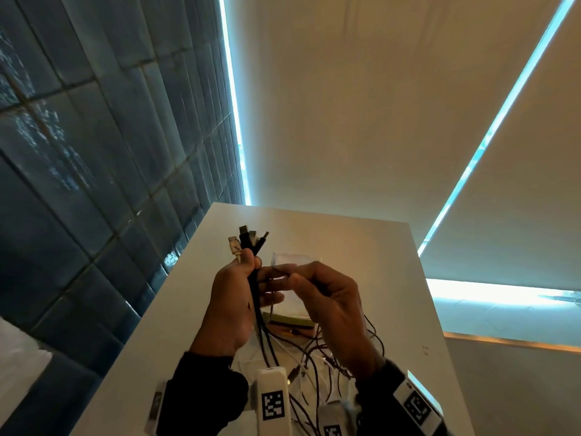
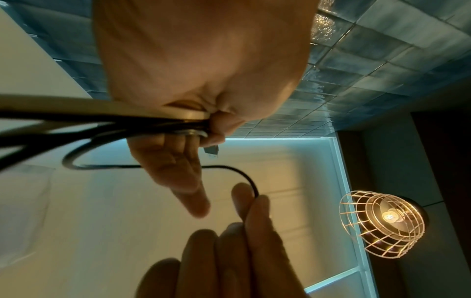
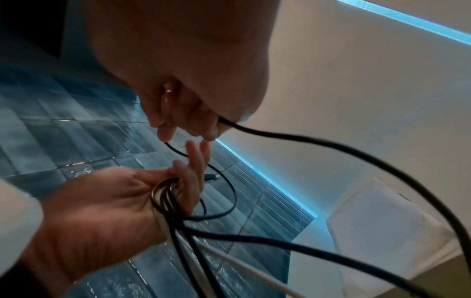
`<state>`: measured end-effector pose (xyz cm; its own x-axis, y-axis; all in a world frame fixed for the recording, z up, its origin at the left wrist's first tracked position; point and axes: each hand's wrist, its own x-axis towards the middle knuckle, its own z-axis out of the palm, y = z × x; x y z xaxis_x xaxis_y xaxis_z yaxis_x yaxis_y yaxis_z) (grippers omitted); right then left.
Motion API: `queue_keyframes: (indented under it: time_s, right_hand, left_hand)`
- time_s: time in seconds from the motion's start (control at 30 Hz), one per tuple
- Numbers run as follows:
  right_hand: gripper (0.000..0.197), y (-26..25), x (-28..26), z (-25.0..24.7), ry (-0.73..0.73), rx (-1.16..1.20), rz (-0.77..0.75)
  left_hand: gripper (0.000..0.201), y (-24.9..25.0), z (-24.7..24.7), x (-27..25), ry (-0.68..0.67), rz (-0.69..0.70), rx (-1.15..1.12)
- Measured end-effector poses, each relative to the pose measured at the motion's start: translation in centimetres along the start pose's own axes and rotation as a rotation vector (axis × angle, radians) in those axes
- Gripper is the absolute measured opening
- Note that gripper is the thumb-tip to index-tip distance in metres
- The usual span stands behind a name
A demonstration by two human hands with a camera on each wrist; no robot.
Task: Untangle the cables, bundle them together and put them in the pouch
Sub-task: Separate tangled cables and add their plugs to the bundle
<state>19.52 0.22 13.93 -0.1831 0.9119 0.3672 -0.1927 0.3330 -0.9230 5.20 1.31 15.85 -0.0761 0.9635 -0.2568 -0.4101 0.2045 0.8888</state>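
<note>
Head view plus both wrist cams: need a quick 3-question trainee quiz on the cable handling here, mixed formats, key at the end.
1. True or false: the left hand grips several cables with their plug ends sticking up above the fist.
2. Multiple choice: what does the right hand pinch? A) a white plug B) a thin black cable C) the pouch
3. Fill in: the clear pouch lies on the white ____, behind the hands.

Key: 1 true; 2 B; 3 table
</note>
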Motion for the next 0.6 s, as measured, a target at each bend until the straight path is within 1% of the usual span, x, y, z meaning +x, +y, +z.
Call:
queue_keyframes:
  time_s: [0.07,0.13,0.17,0.23,0.3,0.37,0.43,0.6]
  right_hand:
    - [0.016,0.5,-0.6,0.1,-0.086,0.048,0.041]
    - [0.015,2.0,-1.4,-0.7,-0.148,0.037,0.147]
    - [0.013,2.9,-1.8,-1.0,-0.165,0.016,0.193]
    - [0.013,4.4,-2.7,-1.9,-0.15,-0.025,0.277]
    - [0.02,5.9,-3.4,-2.7,-0.11,-0.047,0.342]
    - [0.023,7.0,-3.6,-3.4,-0.084,-0.084,0.381]
    - [0.022,7.7,-3.5,-3.6,-0.075,-0.115,0.404]
    - [0.022,8.4,-2.2,-4.1,-0.062,-0.119,0.49]
  left_hand:
    - [0.034,0.4,0.2,-0.2,-0.063,-0.023,-0.122]
    - [0.034,1.0,0.2,-0.3,-0.094,-0.013,-0.317]
    - [0.033,1.3,-0.2,-0.2,-0.102,0.015,-0.38]
    - [0.029,1.9,-0.4,-0.2,-0.15,0.054,-0.429]
    - [0.028,2.0,-0.5,-0.3,-0.196,0.074,-0.416]
    - [0.03,1.6,-0.4,-0.6,-0.213,0.086,-0.364]
    - [0.033,1.2,-0.3,-0.8,-0.215,0.096,-0.314]
    - [0.03,0.9,0.1,-1.1,-0.205,0.098,-0.231]
